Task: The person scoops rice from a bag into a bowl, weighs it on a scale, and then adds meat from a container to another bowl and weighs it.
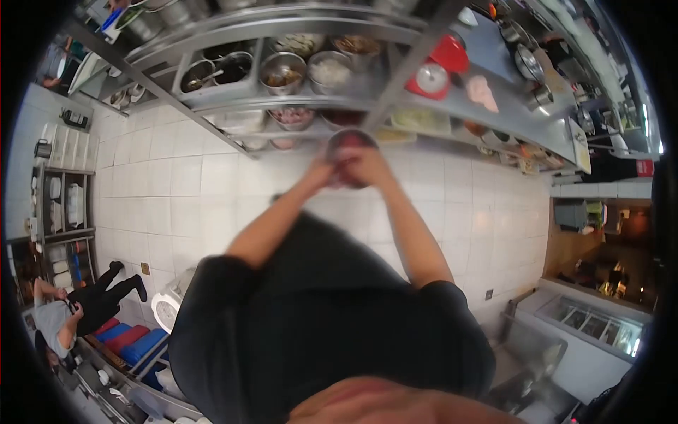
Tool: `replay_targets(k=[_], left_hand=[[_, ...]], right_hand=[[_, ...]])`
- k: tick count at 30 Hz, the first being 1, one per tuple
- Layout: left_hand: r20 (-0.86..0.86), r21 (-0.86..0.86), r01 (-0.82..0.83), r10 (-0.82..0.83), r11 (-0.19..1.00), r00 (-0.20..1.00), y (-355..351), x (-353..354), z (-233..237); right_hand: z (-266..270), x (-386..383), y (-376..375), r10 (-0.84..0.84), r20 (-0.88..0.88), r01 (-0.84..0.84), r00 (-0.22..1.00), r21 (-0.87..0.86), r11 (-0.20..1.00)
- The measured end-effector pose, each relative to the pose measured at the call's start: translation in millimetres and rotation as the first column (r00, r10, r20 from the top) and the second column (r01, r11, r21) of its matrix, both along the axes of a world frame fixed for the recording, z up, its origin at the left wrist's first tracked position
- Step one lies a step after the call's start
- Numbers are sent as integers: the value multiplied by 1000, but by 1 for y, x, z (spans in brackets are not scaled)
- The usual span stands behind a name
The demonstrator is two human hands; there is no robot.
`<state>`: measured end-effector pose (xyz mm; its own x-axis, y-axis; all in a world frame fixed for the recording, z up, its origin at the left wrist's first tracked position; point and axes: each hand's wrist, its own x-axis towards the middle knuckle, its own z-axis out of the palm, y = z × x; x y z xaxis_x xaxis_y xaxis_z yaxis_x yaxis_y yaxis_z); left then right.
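1. Person, far left and low of the left hand: crouched [60, 319] by blue and red crates [131, 340] on the white tiled floor [176, 185]. This person is well apart from both hands.

2. Left hand [323, 172]: the arm is stretched forward and bent a little at the elbow. The hand is closed against the left side of the bowl. The fingers are blurred and cannot be counted.

3. Bowl [351, 140]: small, round and dark, with something reddish inside. It is held between the two hands and just beyond them, raised off the table. Being round, it has no long axis. Neither hand is nearer than the other. Its tilt cannot be told through the blur.

4. Right hand [370, 167]: the arm is stretched forward to mirror the left. The hand is closed against the right side of the bowl and meets the left hand below it.

5. Table [515, 116]: steel, lying beyond both hands.
   - Beyond the left hand, metal pots [282, 71] of food are set in rows.
   - Beyond the right hand, a red scale [432, 74] is placed.
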<state>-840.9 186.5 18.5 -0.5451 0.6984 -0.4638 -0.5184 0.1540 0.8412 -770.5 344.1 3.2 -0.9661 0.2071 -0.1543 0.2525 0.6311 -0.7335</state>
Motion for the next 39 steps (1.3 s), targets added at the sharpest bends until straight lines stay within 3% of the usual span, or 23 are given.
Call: replay_targets(k=[1,3,5,6,8,10,12,14,15,16,18,20,22,23,27,29,31,33,35,36,38,39], left_hand=[[12,2,23,-23,1000,1000,13,15,6],[-59,-52,-17,14,999,998,55,48,20],[33,74,127,-129,989,991,89,68,33],[35,92,192,-196,977,980,108,77,38],[-35,45,254,-253,966,967,139,96,38],[-1,7,317,-317,948,948,169,110,34],[29,-30,377,-376,926,926,208,112,27],[-15,-37,438,-439,898,898,248,125,21],[-8,-17,481,-481,876,876,268,128,23],[-6,-6,526,-526,851,851,291,131,22],[-20,-17,598,-598,801,801,339,136,24],[-62,-20,649,-649,760,758,386,151,29],[-126,6,728,-722,685,680,429,158,26],[-142,2,737,-730,675,669,449,163,24],[-138,27,790,-780,613,610,516,188,35],[-175,18,800,-786,600,593,548,205,27],[-214,21,790,-769,612,602,586,220,17],[-147,33,790,-779,613,610,622,237,8],[-167,56,785,-769,617,617,659,253,20],[-173,63,793,-776,606,606,674,260,26],[-114,33,732,-725,681,679,714,280,34],[-101,-27,716,-714,698,693,728,286,42]], right_hand=[[20,18,9,-23,12,23,1000,2,1000],[64,60,37,-229,-114,252,967,284,925],[58,93,67,-101,-278,215,955,421,881],[44,103,79,-129,-26,131,991,329,935],[39,124,98,-254,18,233,967,338,912],[38,141,128,-182,216,157,959,129,979],[40,161,166,-308,191,280,932,161,946],[37,191,212,-557,3,556,830,-68,828],[38,202,233,-519,-108,518,848,-40,855],[50,213,248,-561,-107,561,821,-30,827],[83,226,279,-449,-284,511,847,202,836],[129,239,301,-599,-193,627,777,152,764],[157,249,319,-837,-50,838,545,59,542],[148,258,335,-815,-233,847,531,158,507],[148,282,376,-929,-189,944,319,-24,329],[116,299,406,-780,-368,858,507,306,413],[99,319,446,-789,-328,849,520,306,432],[88,332,485,-793,-276,831,544,308,463],[77,338,517,-806,-361,876,469,307,373],[49,341,535,-759,-396,822,516,479,309],[30,350,597,-740,-29,738,672,106,666],[34,352,620,-732,-30,731,680,102,675]])
